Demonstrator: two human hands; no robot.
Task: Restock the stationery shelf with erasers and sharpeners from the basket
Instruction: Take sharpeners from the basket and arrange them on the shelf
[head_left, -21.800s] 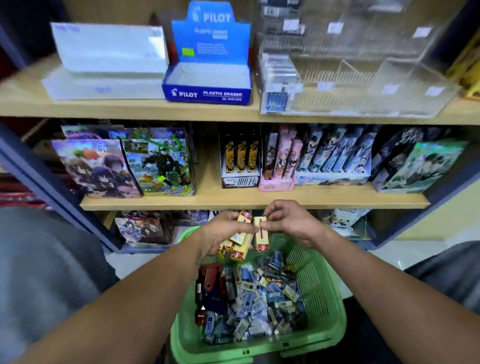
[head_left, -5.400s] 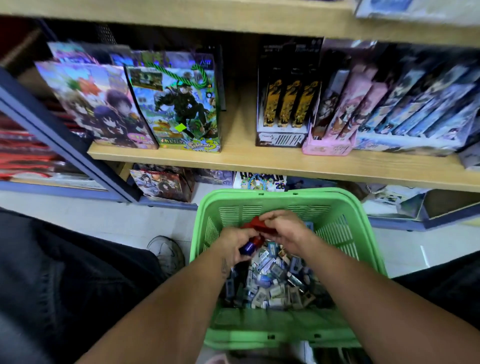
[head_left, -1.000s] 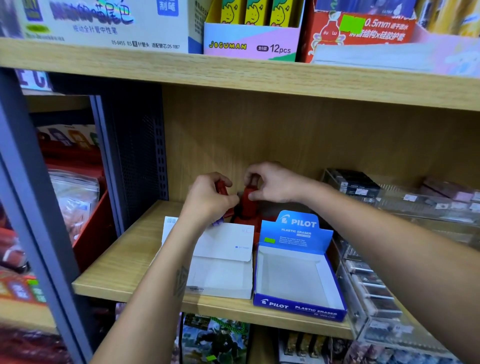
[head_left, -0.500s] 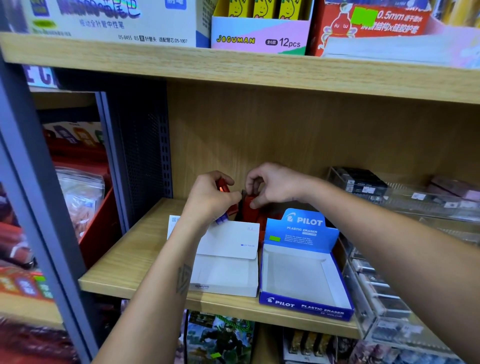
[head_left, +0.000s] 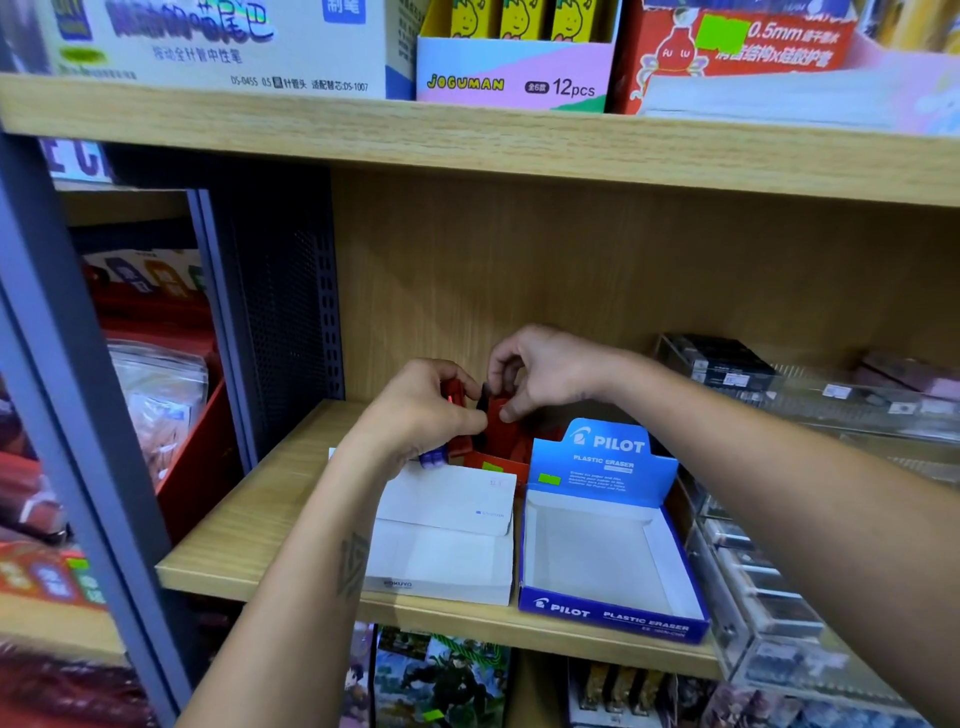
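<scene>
Both hands work at the back of the wooden shelf (head_left: 260, 525), behind two open boxes. My left hand (head_left: 421, 410) grips a bunch of sharpeners (head_left: 453, 395): a red one shows above its fingers and a blue one (head_left: 432, 458) pokes out below. My right hand (head_left: 540, 371) pinches a red sharpener (head_left: 500, 415) over a red display box (head_left: 493, 457) partly hidden behind the boxes. The basket is out of view.
A white open box (head_left: 447, 540) and a blue PILOT eraser box (head_left: 602, 561) stand at the shelf front, both with bare insides. Clear acrylic trays (head_left: 769, 597) fill the right. A dark perforated panel (head_left: 280, 322) bounds the left; the upper shelf holds pen boxes (head_left: 514, 67).
Both hands have stayed at the red box behind the cartons; my right hand's fingers have shifted slightly on the red sharpener. The view has moved a little.
</scene>
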